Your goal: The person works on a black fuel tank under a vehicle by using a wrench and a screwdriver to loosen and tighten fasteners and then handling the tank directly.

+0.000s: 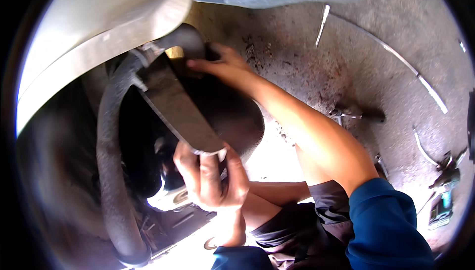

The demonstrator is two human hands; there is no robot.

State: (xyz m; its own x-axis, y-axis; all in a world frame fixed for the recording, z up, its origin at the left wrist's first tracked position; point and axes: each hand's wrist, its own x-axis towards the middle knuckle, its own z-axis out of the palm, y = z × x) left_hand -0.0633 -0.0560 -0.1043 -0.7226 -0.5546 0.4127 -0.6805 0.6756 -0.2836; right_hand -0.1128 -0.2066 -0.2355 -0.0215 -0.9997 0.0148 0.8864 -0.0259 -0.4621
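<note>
A flat grey metal plate [180, 109] with a rounded lower end slants across the middle, under the pale vehicle body. My left hand [213, 176] curls its fingers round that rounded end. Behind the plate sits a large black rounded part [237, 116], mostly in shadow. Farther up, my right hand [225, 64] reaches across to the far side of this black part, thumb on top; its other fingers are largely hidden. A thick grey curved pipe [111, 156] runs down to the left of the plate.
A pale body panel [114, 12] overhangs from the upper left. On the concrete floor to the right lie a long thin rod or tube [396, 54], a dark-handled tool [356, 114] and a teal-and-black cordless power tool [443, 200]. My bent legs [292, 220] are close below.
</note>
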